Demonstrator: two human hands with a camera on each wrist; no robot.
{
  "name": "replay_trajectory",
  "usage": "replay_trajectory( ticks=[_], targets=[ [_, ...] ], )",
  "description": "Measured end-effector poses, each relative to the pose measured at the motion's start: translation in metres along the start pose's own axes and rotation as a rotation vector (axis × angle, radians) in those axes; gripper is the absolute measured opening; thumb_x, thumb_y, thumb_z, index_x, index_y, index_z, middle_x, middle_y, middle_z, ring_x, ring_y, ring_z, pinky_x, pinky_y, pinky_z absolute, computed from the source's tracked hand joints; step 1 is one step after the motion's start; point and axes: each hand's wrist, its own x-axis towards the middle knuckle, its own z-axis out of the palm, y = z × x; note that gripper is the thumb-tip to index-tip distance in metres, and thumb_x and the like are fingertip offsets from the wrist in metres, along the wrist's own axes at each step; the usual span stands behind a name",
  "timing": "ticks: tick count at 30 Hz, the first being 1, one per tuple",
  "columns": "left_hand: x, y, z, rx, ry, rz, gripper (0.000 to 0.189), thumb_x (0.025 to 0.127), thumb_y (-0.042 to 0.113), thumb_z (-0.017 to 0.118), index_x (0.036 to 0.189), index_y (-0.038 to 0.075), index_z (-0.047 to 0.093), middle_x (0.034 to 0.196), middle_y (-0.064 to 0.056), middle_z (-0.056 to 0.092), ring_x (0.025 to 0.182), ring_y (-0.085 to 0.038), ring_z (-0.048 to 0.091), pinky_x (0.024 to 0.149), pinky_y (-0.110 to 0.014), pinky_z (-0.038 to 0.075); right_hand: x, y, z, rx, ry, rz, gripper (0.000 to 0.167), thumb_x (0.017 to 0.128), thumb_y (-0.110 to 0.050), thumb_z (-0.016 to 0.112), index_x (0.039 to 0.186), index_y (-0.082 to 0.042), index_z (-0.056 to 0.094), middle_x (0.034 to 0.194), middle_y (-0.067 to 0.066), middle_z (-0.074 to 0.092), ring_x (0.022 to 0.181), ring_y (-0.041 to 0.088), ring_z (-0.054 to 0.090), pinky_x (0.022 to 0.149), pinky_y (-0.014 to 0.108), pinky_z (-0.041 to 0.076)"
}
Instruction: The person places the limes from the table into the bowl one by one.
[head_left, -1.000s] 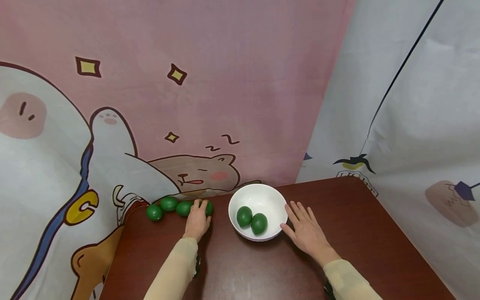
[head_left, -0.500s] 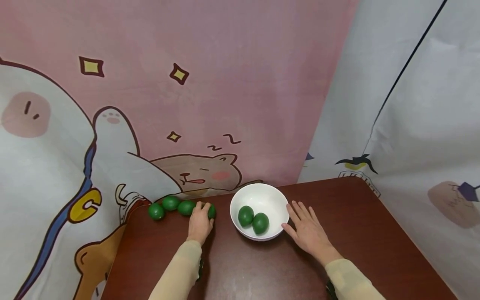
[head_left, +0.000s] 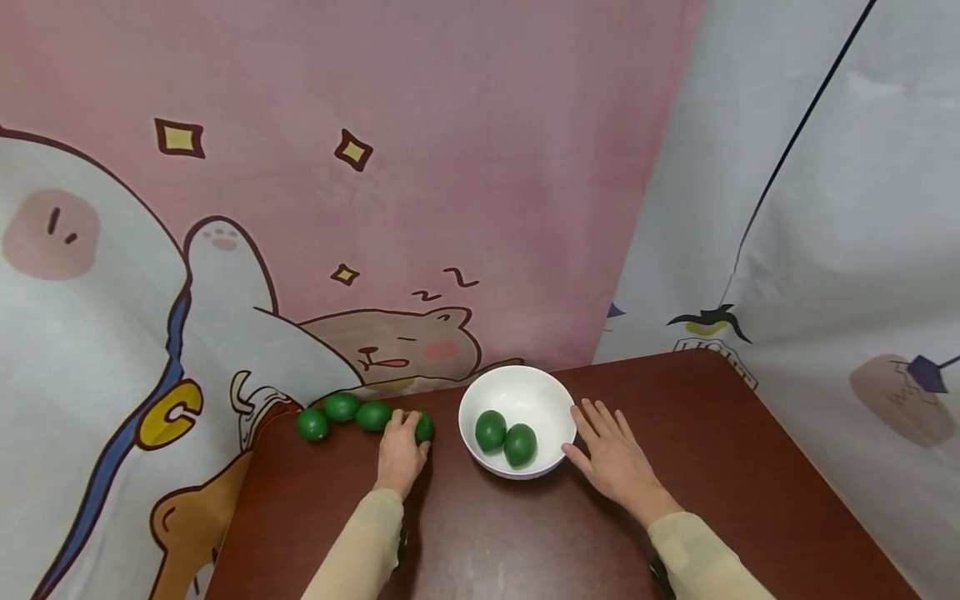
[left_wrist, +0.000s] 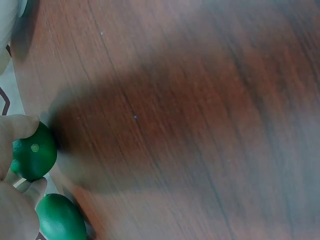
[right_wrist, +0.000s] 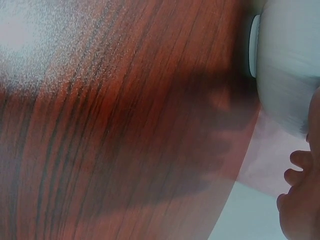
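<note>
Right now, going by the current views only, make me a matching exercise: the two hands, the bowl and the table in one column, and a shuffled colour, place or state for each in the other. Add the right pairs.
Column one
1. Bowl
2. Left hand
3. Table
4. Right hand

Column two
A. Reddish-brown, wood-grained
B. Fingers spread, at the rim
C. White, with two green fruits inside
D. Thumb and fingers gripping a single green fruit

Right pairs: 1-C, 2-D, 3-A, 4-B
</note>
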Motion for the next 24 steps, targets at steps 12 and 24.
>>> replay_trajectory(
  ticks=[12, 24],
  targets=[
    [-0.0047, -0.0008, -0.0038, -0.070, 0.032, 0.018, 0.049, 0.077, 0.002, 0.087, 0.122, -0.002, 0.069, 0.114, -0.018, 0.062, 0.106, -0.039, 0.066, 0.091, -0.052, 0.056, 0.0015, -0.0002, -0.0002, -0.006, -0.007, 0.006, 0.076, 0.102, -0.053, 0.057, 0.159, -0.007, 0.040, 0.164, 0.020, 0.036, 0.153, 0.041, 0.028, 0.124, 0.060, 0.017],
    [-0.0091, 0.0043, -0.0027, -0.116, 0.037, -0.031, 0.053, 0.079, 0.008, 0.086, 0.128, -0.001, 0.068, 0.118, -0.020, 0.062, 0.099, -0.039, 0.068, 0.088, -0.053, 0.057, 0.0007, 0.0001, -0.0002, -0.008, -0.013, 0.015, 0.076, 0.101, -0.053, 0.057, 0.159, -0.007, 0.039, 0.164, 0.021, 0.035, 0.153, 0.042, 0.028, 0.124, 0.060, 0.017]
  ],
)
